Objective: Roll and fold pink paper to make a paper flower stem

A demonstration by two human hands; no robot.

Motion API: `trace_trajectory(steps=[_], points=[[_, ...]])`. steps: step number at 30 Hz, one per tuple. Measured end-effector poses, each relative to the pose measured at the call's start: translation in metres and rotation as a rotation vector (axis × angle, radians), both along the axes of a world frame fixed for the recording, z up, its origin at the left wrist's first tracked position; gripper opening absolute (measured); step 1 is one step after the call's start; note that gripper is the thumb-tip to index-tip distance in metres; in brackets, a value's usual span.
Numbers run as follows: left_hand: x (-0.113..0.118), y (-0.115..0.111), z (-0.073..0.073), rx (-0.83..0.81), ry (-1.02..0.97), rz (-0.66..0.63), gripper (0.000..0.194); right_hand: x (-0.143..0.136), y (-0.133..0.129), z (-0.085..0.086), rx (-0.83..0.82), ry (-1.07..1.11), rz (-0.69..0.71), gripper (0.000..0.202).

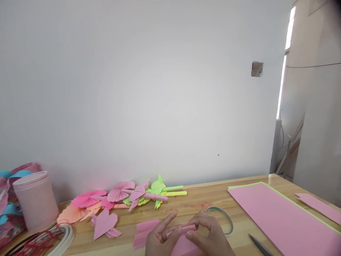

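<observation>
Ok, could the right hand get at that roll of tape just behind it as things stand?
Probably yes. The tape roll lies flat on the table just beyond the right hand, with bare wood between. But that hand and the left hand both pinch the rolled pink paper, so it isn't free.

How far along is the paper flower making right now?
Done: a row of finished paper flowers lies by the wall. In hand: left hand and right hand roll a pink paper piece. Left: the pink sheet stack lies unused.

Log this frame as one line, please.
left hand + right hand: fingers pinch pink folded paper | beside: tape roll, paper flowers, pink sheet
</observation>
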State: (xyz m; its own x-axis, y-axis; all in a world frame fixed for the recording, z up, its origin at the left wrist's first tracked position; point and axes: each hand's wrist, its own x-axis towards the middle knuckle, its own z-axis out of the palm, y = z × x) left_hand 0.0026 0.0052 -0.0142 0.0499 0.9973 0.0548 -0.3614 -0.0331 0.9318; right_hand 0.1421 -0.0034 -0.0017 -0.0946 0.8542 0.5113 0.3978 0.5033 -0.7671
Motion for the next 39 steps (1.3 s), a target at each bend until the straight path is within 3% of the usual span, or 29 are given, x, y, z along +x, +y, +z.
trace_trajectory(steps=[5,10,17,20,24,28,31,35,39], points=[[0.002,-0.003,0.005,-0.028,-0.068,-0.049,0.037,-0.002,0.000,-0.004,-0.064,0.075,-0.009,0.020],[0.002,-0.003,0.006,-0.032,-0.057,-0.003,0.031,0.002,0.000,-0.010,-0.082,0.110,0.042,0.027],[-0.002,0.003,0.005,-0.146,-0.013,0.090,0.045,0.000,0.001,-0.006,-0.039,0.065,0.020,0.034],[-0.004,0.004,0.001,-0.197,-0.076,0.007,0.052,-0.004,0.002,-0.010,-0.053,0.055,-0.006,0.030],[-0.004,0.006,-0.007,-0.146,-0.066,-0.069,0.047,-0.006,0.007,-0.019,-0.153,0.098,-0.094,0.018],[-0.006,0.007,-0.006,-0.176,-0.075,-0.165,0.040,-0.001,0.007,-0.018,-0.216,0.160,-0.032,0.020],[-0.010,0.007,-0.001,-0.236,-0.038,-0.068,0.039,0.002,0.007,-0.017,-0.225,0.185,-0.022,0.026],[-0.013,0.008,-0.002,-0.193,0.001,0.069,0.039,0.003,0.009,-0.019,-0.276,0.204,0.009,0.029],[-0.011,0.011,-0.008,-0.145,-0.029,0.121,0.039,0.004,0.007,-0.011,-0.095,0.048,-0.005,0.022]])
